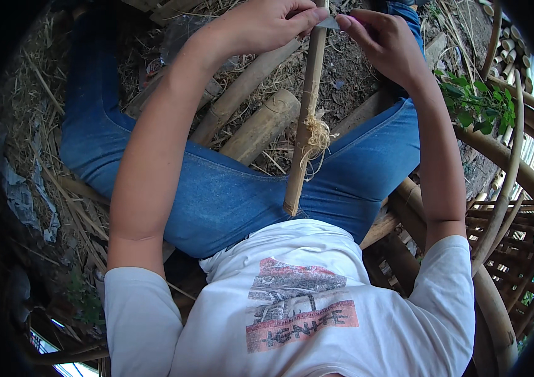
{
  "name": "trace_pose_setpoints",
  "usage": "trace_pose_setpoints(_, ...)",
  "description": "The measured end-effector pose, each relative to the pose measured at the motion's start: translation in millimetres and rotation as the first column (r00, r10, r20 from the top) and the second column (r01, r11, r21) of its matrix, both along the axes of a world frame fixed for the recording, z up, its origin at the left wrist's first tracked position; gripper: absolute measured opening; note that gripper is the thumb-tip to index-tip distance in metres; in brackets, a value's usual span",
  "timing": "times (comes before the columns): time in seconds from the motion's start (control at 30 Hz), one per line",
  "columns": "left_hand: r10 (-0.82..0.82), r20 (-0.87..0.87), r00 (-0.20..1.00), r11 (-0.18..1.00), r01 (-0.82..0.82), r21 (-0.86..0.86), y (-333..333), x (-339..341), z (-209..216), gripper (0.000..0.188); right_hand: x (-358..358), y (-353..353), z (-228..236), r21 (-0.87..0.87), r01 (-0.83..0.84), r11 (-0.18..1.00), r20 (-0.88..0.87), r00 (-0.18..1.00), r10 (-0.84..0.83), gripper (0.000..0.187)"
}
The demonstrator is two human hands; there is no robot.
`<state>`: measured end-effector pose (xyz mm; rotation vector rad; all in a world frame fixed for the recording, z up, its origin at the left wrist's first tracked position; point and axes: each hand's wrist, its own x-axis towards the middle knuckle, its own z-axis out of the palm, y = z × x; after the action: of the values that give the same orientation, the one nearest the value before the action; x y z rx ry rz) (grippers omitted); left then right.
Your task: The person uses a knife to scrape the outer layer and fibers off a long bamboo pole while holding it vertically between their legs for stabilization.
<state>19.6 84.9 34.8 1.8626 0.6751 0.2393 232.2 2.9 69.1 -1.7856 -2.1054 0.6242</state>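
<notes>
A long squared wooden stick [306, 119] runs from the top edge down to my lap, its near end by my shirt hem. A tangle of pale fibre [317, 137] clings round its lower half. At the top, my left hand [279, 24] pinches with thumb and fingers against the stick. Across from it, my right hand [383, 41] is closed too, thumb and forefinger together. A small, thin, pale grey flat piece [328, 23] shows between both sets of fingertips, crossing the stick. Whether it is a blade or a scrap of sheet, I cannot tell.
Between my legs in blue jeans [217, 195] lie cut bamboo pieces [261, 125] on straw-strewn ground. A leafy green plant [480, 103] and curved bamboo poles [509, 169] stand at the right, near a woven slatted basket [512, 251]. Crumpled plastic [22, 195] lies at the left.
</notes>
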Motion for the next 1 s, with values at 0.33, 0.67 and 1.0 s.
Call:
trace_pose_setpoints(0.33, 0.077, 0.225, 0.971, 0.975, -0.121, 0.187, -21, 5, -19, 0.027, 13, -15, -30, 0.069, -0.006, 0.998, -0.008, 1.000, 0.007, 0.031)
trace_pose_setpoints(0.67, 0.038, 0.202, 0.979, 0.994, -0.057, 0.088, -34, 1, -40, 0.027, 6, -33, -45, 0.232, -0.072, 0.970, -0.075, 0.993, 0.092, 0.025)
trace_pose_setpoints(1.0, 0.082, 0.184, 0.980, 0.965, -0.123, 0.229, -53, -8, -48, 0.022, -2, -51, -44, 0.127, -0.011, 0.992, -0.017, 1.000, 0.014, 0.031)
